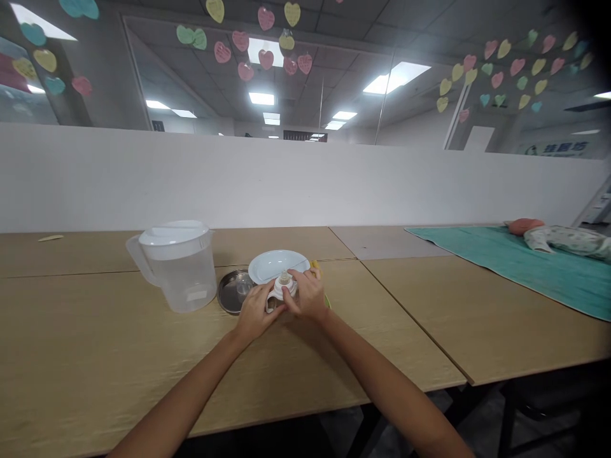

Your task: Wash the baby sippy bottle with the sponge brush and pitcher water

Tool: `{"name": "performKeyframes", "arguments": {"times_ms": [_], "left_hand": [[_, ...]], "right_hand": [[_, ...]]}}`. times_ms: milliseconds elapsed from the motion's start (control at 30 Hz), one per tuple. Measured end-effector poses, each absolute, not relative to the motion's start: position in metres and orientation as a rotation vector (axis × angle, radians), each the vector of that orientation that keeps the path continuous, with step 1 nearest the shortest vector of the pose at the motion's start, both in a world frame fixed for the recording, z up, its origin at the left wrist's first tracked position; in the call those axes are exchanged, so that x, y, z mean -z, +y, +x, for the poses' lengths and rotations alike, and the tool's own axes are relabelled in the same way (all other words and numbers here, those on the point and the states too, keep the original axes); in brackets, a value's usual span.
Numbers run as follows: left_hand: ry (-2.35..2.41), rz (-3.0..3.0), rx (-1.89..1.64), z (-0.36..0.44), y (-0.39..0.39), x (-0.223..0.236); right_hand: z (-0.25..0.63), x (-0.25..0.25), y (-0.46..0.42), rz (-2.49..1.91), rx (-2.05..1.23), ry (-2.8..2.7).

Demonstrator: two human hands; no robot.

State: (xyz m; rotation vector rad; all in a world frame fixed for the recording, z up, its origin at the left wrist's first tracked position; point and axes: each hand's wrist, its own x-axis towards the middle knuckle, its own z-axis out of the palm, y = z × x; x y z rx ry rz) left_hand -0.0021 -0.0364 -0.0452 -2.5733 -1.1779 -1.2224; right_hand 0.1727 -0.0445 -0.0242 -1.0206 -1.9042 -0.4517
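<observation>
A small baby bottle (284, 287) with a white collar and a clear teat stands on the wooden table (143, 356) in front of me. My left hand (255, 312) grips its left side and my right hand (308, 294) wraps round its collar from the right. Just behind the bottle lies a white plate (274, 262). A round metal lid (231, 291) with a clear cap on it lies to the left of my hands. Something yellow (316, 266) peeks out behind my right hand.
A clear plastic jug (177, 264) with a white lid stands at the left, holding water. A teal mat (525, 264) covers the table at the right, with a doll (554, 236) lying on it. A white partition (286, 184) runs along the back.
</observation>
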Motion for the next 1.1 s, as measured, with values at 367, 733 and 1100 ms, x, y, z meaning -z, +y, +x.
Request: {"name": "performKeyframes", "arguments": {"times_ms": [367,733,1100], "left_hand": [[-1.147,-2.630,1.308,-0.003,-0.035,0.046],[-1.306,-2.578,1.413,0.002,-0.039,0.045],[-1.256,-2.598,1.305,0.000,-0.038,0.043]], "right_hand": [[0.159,0.016,-0.060,-0.593,0.717,-1.832],[0.156,0.030,-0.054,-0.683,0.274,-1.573],[0.162,0.018,-0.054,-0.820,-0.152,-1.684]]}}
